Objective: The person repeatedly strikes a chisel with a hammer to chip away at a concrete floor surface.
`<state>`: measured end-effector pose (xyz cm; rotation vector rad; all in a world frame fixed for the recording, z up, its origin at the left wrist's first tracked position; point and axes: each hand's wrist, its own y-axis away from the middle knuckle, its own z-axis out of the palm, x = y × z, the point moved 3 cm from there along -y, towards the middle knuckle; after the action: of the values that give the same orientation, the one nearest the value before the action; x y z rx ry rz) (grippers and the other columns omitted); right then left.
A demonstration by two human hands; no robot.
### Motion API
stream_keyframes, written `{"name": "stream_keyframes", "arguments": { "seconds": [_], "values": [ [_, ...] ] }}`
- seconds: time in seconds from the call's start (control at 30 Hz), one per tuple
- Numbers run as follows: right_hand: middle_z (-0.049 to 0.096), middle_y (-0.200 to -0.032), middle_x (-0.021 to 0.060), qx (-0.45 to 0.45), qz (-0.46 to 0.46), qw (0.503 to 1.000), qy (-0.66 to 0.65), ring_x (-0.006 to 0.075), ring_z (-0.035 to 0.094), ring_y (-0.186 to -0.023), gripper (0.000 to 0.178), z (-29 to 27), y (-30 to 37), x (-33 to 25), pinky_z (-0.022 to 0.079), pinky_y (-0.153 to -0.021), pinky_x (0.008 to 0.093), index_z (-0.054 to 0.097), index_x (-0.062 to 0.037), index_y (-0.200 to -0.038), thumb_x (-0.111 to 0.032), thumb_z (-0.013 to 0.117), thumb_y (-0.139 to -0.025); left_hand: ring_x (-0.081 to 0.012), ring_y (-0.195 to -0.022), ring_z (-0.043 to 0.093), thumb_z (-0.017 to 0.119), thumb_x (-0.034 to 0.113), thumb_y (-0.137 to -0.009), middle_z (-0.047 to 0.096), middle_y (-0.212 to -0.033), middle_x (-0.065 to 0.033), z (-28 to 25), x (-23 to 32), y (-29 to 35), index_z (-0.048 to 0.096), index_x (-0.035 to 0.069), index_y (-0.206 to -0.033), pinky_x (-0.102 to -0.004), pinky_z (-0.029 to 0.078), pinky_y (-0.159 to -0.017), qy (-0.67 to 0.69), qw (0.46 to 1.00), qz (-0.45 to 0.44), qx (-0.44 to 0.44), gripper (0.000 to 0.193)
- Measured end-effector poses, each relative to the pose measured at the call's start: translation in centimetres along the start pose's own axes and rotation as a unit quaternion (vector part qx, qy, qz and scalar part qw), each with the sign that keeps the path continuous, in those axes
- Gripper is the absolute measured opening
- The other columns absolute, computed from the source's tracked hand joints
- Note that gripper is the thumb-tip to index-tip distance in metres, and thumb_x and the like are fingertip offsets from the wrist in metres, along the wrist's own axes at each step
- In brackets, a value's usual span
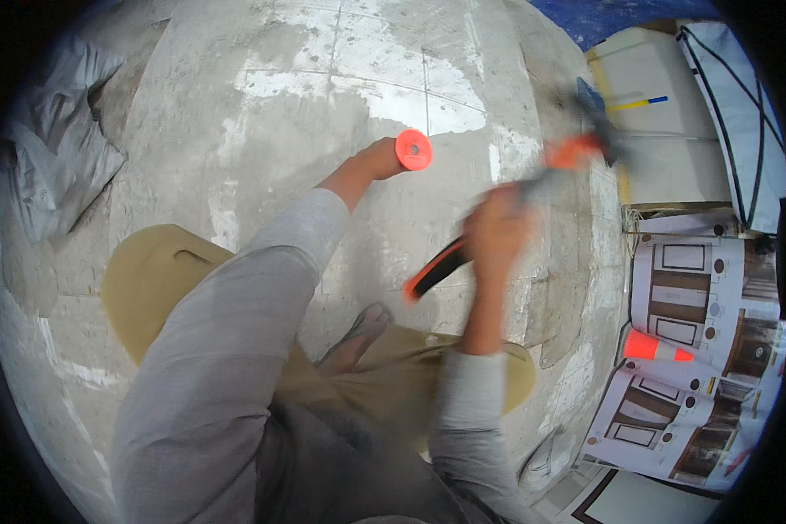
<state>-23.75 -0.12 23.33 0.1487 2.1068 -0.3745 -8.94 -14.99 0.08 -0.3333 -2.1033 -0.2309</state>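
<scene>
- Left hand [378, 162], one: at mid-scene, toward the far side; grip closed below an orange disc [411, 161]. What the fingers wrap round is mostly hidden under the disc.
- Orange disc, one: round, with a small grey centre; seen from above, against the left hand, over the floor.
- Right hand [498, 229], one: blurred; right of the left hand and well apart from it; grip wrapped round the handle of a hammer [575, 150].
- Hammer, one: held aslant; black-and-orange handle end at near left, blurred dark head at far right; orange band just below the head; raised clear of the disc.
- Floor [445, 218], one: grey, scuffed, with white patches and thin joint lines.
- Sleeves [227, 349], grey, pair; trousers [157, 271], tan, knees bent; sandalled foot [358, 339] between the knees.
- Sack-like sheet [70, 157], crumpled, whitish; far left.
- Blue sheet [598, 19]; far right edge.
- Pale box [672, 166]; far right, bearing a slim yellow-and-blue stick [642, 104].
- White bag [734, 96] with black cords; beside the pale box.
- Printed sheet [686, 297] with panelled-door pictures; right.
- Orange-and-white cone [655, 347]; against the printed sheet.
</scene>
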Motion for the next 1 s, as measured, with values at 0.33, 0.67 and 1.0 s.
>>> {"name": "stream_keyframes", "arguments": {
  "seconds": [0.33,0.67,1.0],
  "values": [
    [0.047,-0.063,0.0032,-0.114,0.331,0.928,-0.129,0.0094,0.042,-0.043,0.016,-1.0,6.9,4.7,0.040,-0.035,0.0268,0.047,0.0001,-0.088,-0.014,0.055,-0.089,-0.0278,-0.104,0.061,0.065,0.036,-0.085,0.064,-0.114,-0.0115,-3.1,2.6,1.3,0.061,0.010,-0.117,-0.0378,0.049,-0.085,0.074,0.996,-0.042,0.035,0.042],
    [0.046,-0.061,0.0023,-0.110,0.238,0.947,-0.185,0.0085,0.042,-0.042,0.016,-2.1,6.3,-2.4,0.039,-0.037,0.0256,0.047,-0.0013,-0.086,-0.014,0.056,-0.090,-0.0297,-0.101,0.062,0.064,0.041,-0.084,0.066,-0.108,-0.0149,-0.8,-0.2,0.3,0.061,0.008,-0.113,-0.0377,0.050,-0.083,0.072,0.989,0.051,0.119,0.044],
    [0.046,-0.058,0.0022,0.050,-0.100,0.978,-0.175,0.0082,0.042,-0.039,0.014,-7.5,1.8,-15.0,0.036,-0.034,0.0234,0.051,-0.0019,-0.087,-0.013,0.054,-0.094,-0.0310,-0.103,0.061,0.064,0.042,-0.084,0.065,-0.110,-0.0171,0.1,0.5,-0.1,0.061,0.007,-0.112,-0.0384,0.049,-0.085,0.079,0.996,-0.024,0.044,0.045]
  ]
}}
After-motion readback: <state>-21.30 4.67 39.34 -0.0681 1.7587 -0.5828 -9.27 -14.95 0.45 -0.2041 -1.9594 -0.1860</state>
